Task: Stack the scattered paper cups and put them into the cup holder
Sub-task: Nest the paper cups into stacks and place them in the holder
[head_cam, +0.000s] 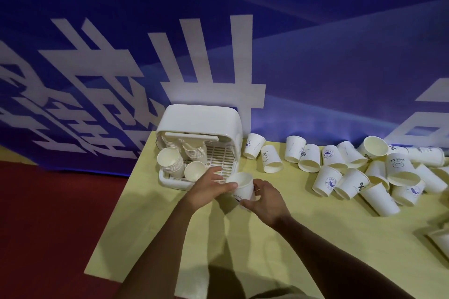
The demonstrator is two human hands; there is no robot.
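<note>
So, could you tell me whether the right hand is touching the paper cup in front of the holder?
Touching: the head view shows the right hand curled round the paper cup.

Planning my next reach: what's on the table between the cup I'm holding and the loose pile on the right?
Head view: only bare yellow table lies between the held cup and the pile.
</note>
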